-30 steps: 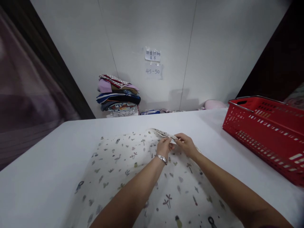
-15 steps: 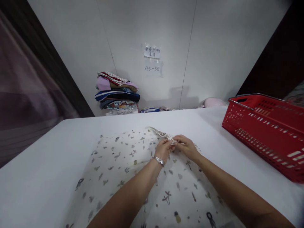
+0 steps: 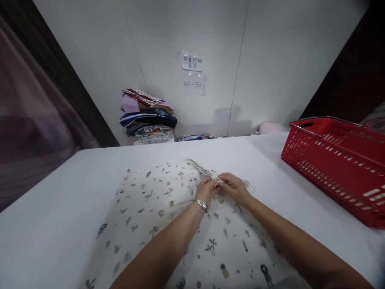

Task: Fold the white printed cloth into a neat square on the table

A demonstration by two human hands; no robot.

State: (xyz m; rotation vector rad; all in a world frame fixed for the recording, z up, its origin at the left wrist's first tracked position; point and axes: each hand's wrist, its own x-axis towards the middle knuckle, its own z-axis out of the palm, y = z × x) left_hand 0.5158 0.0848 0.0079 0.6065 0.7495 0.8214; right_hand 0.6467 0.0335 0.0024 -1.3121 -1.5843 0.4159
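A cream cloth (image 3: 162,196) printed with small palms, birds and pineapples lies spread on the white table (image 3: 54,200), several layers showing along its far edge. My left hand (image 3: 207,190), with a silver bracelet at the wrist, pinches that layered edge near its middle. Right beside it, my right hand (image 3: 236,188) also grips the edge between thumb and fingers, and the two hands nearly touch. The edge is lifted a little where they hold it and runs off to either side. My fingertips partly hide the gathered layers.
A red plastic basket (image 3: 333,172) with a metal handle stands on the table at right. Folded fabrics (image 3: 148,116) are stacked beyond the table's far edge at left. Handwritten paper signs (image 3: 192,73) are taped to the wall. A pinkish curtain (image 3: 33,108) hangs at far left.
Both hands keep their hold on the cloth's edge and have barely moved. A bit more of the layered edge shows to the right of my right hand. The view has shifted slightly.
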